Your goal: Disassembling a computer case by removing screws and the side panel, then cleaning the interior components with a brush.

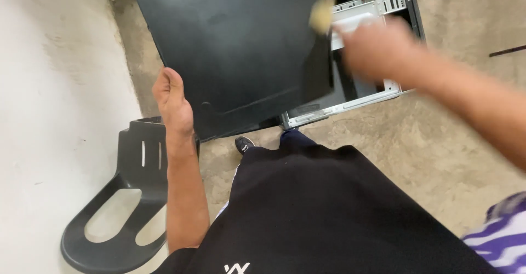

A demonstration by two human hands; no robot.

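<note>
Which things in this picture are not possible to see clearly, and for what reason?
- Head view: the right hand is motion-blurred, so its grip and the pale yellowish thing at its fingertips cannot be identified.
- The black side panel, held at its edge by the left hand, hides most of the open computer case.
- The top edge cuts off panel and case.
- The black plastic part on the floor: its kind is unclear.

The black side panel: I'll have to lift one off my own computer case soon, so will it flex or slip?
The black side panel looks flat and unbent, so probably stiff. Its smooth sheen suggests it could slip; the left hand braces its edge. Broad and thin, likely awkward.
</note>
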